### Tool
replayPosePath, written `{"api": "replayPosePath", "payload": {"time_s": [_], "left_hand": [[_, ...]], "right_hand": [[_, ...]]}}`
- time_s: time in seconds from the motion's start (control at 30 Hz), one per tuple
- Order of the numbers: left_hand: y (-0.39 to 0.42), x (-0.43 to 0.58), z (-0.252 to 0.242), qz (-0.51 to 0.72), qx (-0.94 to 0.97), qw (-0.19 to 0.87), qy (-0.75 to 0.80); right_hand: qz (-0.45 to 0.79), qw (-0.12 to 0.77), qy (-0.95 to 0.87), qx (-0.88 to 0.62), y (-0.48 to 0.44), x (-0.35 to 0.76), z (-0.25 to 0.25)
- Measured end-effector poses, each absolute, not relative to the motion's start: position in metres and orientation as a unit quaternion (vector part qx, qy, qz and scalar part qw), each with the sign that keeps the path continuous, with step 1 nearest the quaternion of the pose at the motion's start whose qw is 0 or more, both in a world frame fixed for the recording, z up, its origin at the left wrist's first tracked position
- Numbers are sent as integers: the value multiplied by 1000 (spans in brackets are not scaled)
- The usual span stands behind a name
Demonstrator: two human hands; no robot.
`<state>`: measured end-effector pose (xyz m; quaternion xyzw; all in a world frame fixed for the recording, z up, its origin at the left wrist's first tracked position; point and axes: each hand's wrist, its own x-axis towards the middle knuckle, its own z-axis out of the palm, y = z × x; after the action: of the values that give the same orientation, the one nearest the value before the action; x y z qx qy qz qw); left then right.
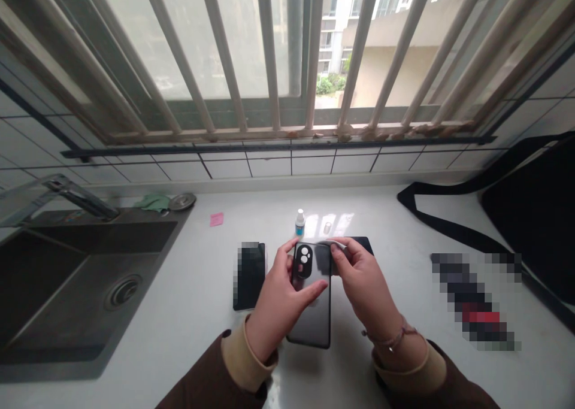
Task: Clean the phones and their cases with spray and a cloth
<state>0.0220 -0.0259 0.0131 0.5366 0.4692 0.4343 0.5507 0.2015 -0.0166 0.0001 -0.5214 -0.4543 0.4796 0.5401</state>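
A dark grey smartphone (314, 322) is held up above the white counter, its back with the camera module facing me. My left hand (287, 292) grips it around the left side, thumb lying across the back. At its top right corner, my right hand (357, 271) pinches a thin, bent edge of what looks like the phone case (324, 242), which stands slightly away from the phone there. Just beyond the phone stands a small white-capped bottle (300, 224) with a blue label. Left of my left hand lies another black phone (254, 277), partly pixelated.
A sink (175, 235) with a faucet (81, 196) is at left, a green cloth (154, 202) and metal strainer lid (182, 202) behind it. A pink note (216, 219), a dark flat object (365, 243) and a black bag (534, 199) with its strap also lie on the counter.
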Motion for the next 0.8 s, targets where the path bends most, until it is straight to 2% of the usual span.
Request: {"api": "replayPosePath", "payload": {"time_s": [0.13,0.23,0.4,0.5,0.63,0.8], "left_hand": [[-29,29,17,423,415,699,399],[-29,29,19,407,308,764,393],[-28,27,21,419,207,777,421],[-29,27,21,400,191,796,412],[-29,31,16,429,180,801,377],[-23,34,12,487,139,800,323]], "right_hand": [[449,514,-487,-545,-15,203,-5],[415,512,-499,-562,-15,204,-2],[259,554,-504,-610,-23,208,14],[166,566,-562,-579,-28,207,19],[169,486,-735,-442,-26,202,13],[176,429,-794,-393,-21,197,5]]}}
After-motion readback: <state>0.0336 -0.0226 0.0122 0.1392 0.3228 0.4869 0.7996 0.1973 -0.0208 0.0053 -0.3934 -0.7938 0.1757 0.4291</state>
